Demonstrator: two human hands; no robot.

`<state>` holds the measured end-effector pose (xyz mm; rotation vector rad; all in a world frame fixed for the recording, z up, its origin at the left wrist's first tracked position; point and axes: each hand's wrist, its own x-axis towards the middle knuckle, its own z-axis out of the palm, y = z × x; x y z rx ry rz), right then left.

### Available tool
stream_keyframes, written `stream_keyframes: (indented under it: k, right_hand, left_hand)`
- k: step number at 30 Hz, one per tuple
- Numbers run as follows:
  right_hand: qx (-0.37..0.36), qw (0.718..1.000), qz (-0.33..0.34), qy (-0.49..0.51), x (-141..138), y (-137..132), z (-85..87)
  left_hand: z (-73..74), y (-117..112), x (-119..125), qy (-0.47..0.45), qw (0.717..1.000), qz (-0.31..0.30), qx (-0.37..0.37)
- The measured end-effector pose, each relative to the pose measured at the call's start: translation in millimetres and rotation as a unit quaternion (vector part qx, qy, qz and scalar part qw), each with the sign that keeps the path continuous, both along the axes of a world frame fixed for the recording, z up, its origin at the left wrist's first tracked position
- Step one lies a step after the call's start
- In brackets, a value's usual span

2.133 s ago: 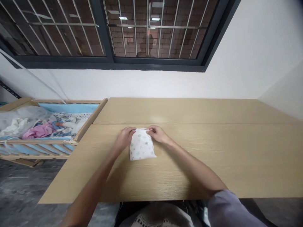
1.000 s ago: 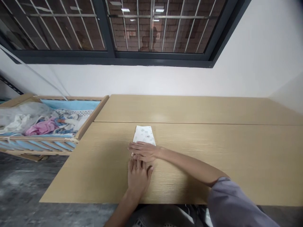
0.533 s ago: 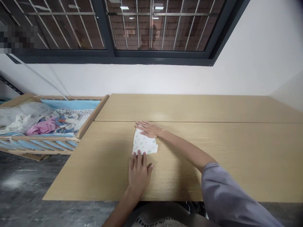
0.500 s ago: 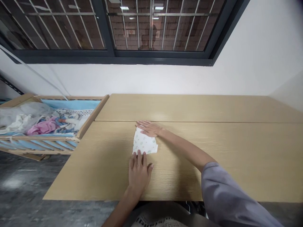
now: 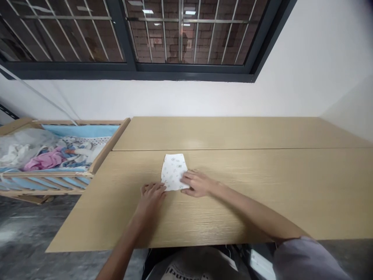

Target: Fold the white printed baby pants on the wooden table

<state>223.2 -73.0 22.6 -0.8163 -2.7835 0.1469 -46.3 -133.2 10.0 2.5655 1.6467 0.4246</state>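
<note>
A small folded white cloth with a faint green print (image 5: pixel 174 170) lies flat on the light wooden table (image 5: pixel 262 194), near its middle seam. My left hand (image 5: pixel 151 196) rests on the table at the cloth's near left corner, fingers bent and touching its edge. My right hand (image 5: pixel 196 183) lies at the near right corner, its fingertips on the cloth's edge. Neither hand lifts the cloth.
A wooden crib (image 5: pixel 58 171) stands left of the table, holding a heap of baby clothes, among them a pink piece (image 5: pixel 43 160). A white wall and a barred window (image 5: pixel 131 35) are behind the table. Grey floor shows at lower left.
My right hand has drawn back from the cloth's far end to its near right corner. My left hand has shifted left to the near left corner. The cloth lies flatter.
</note>
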Motion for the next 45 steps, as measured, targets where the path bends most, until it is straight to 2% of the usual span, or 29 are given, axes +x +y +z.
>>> stream_keyframes:
  k: [3, 5, 9, 13, 16, 20, 24, 27, 31, 33, 35, 37, 39, 41, 45]
  right_hand:
    - [0.034, 0.999, -0.037, 0.014, 3.4, -15.0, -21.3]
    - [0.048, 0.996, -0.069, 0.029, 0.8, -21.2, -27.7]
    - [0.033, 0.991, -0.116, 0.056, -9.1, -33.5, -22.0]
    - [-0.066, 0.973, -0.166, 0.145, -14.6, -37.3, -8.3]
    - [-0.124, 0.948, -0.193, 0.220, -16.2, -21.2, -2.7]
    - [-0.151, 0.912, -0.266, 0.272, -17.4, 24.0, -6.4]
    - [-0.172, 0.878, -0.334, 0.297, -16.2, 69.3, -20.9]
    - [-0.181, 0.870, -0.358, 0.286, -15.1, 84.6, -29.5]
    - [-0.149, 0.881, -0.356, 0.273, -16.9, 73.8, -21.9]
    - [-0.081, 0.915, -0.312, 0.241, -19.7, 60.5, -13.6]
    - [-0.014, 0.957, -0.235, 0.172, -23.7, 47.8, -9.0]
    - [0.004, 0.980, -0.174, 0.092, -28.0, 39.4, -11.5]
    - [-0.008, 0.987, -0.158, 0.034, -30.9, 36.1, -19.7]
    - [-0.015, 0.987, -0.158, 0.013, -30.7, 36.6, -29.3]
    - [-0.020, 0.986, -0.161, 0.049, -19.9, 40.0, -40.5]
  left_hand:
    - [-1.1, 4.9, -5.1, 0.005, 1.000, -0.023, -0.001]
    - [1.6, 5.0, -3.2, 0.020, 0.999, -0.034, -0.002]
    - [7.4, -1.0, 3.0, 0.039, 0.999, -0.015, 0.001]
    - [16.2, 0.1, 5.7, -0.010, 1.000, 0.010, -0.002]
    - [29.1, 20.6, 9.2, -0.017, 0.999, 0.033, -0.004]
    - [40.9, 70.4, 16.9, -0.012, 0.998, 0.055, 0.002]
    - [32.1, 117.7, 24.6, -0.007, 0.997, 0.079, -0.001]
    - [19.3, 135.2, 28.1, 0.002, 0.996, 0.084, -0.005]
    - [12.1, 129.7, 32.0, -0.003, 0.996, 0.090, 0.019]
    - [9.4, 118.4, 38.2, -0.014, 0.995, 0.088, 0.045]
    - [2.0, 105.9, 48.5, -0.028, 0.996, 0.042, 0.069]
    - [-11.1, 95.6, 60.0, -0.042, 0.996, -0.014, 0.076]
    - [-26.3, 88.9, 68.1, -0.043, 0.996, -0.032, 0.065]
    - [-38.5, 85.7, 69.8, -0.028, 0.998, -0.012, 0.051]
    - [-46.4, 84.3, 57.7, -0.004, 0.999, 0.006, 0.040]
